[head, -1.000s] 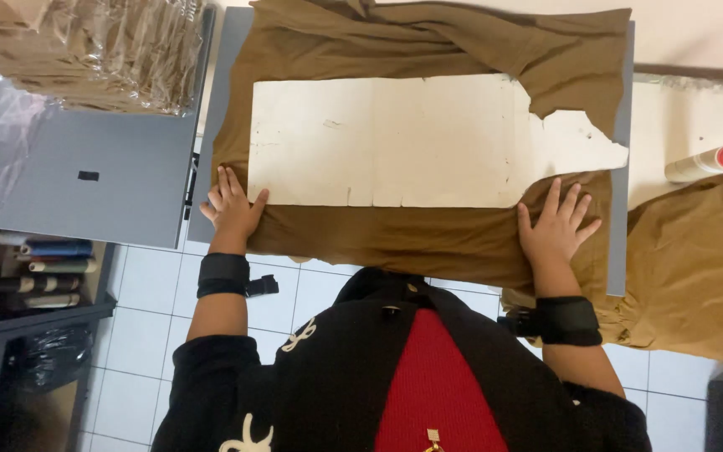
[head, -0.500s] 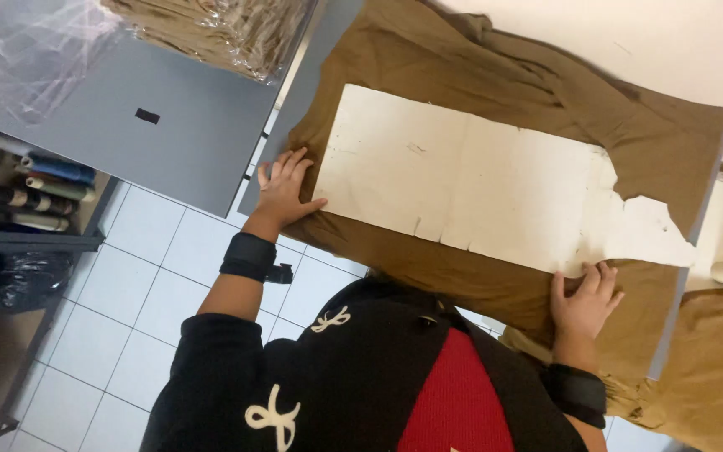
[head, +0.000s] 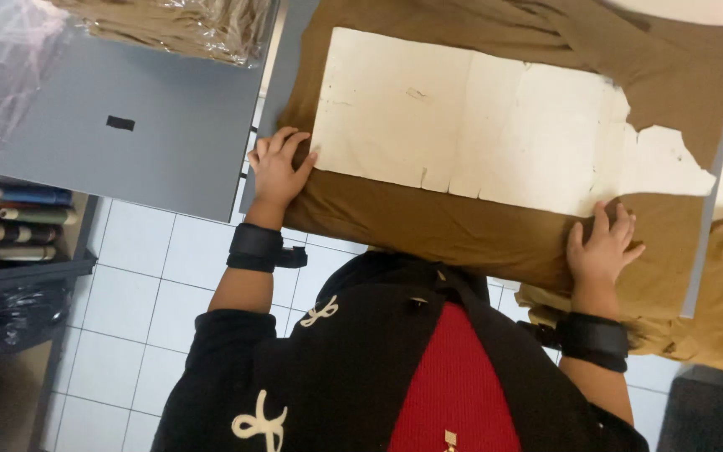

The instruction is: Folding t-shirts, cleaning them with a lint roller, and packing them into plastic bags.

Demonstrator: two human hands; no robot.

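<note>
Hands: both lie flat with fingers spread, pressing down on the brown cloth and gripping nothing.
Left hand point(head: 278, 167): sits left of the middle of the frame, on the near left corner of the cloth, with its fingertips touching the edge of the white card.
Right hand point(head: 602, 248): sits at the lower right, on the near edge of the cloth, just below the torn end of the card.
Brown cloth point(head: 428, 222): the biggest thing, spread across the top and middle of the frame, with folds bunched along the top.
White card point(head: 470, 117): a big flat pale sheet lying on top of the cloth, ragged and torn at its right end.
Grey table point(head: 144, 159): in the upper left, just beside the cloth.
Floor tiles point(head: 135, 276): white squares at the lower left.
Bag of brown cloth point(head: 177, 25): a shiny clear bag at the top left, resting on the grey table.
Wrist bands point(head: 254, 247): black, one on each wrist.
Black mark point(head: 120, 123): a little dark patch on the grey table.
</note>
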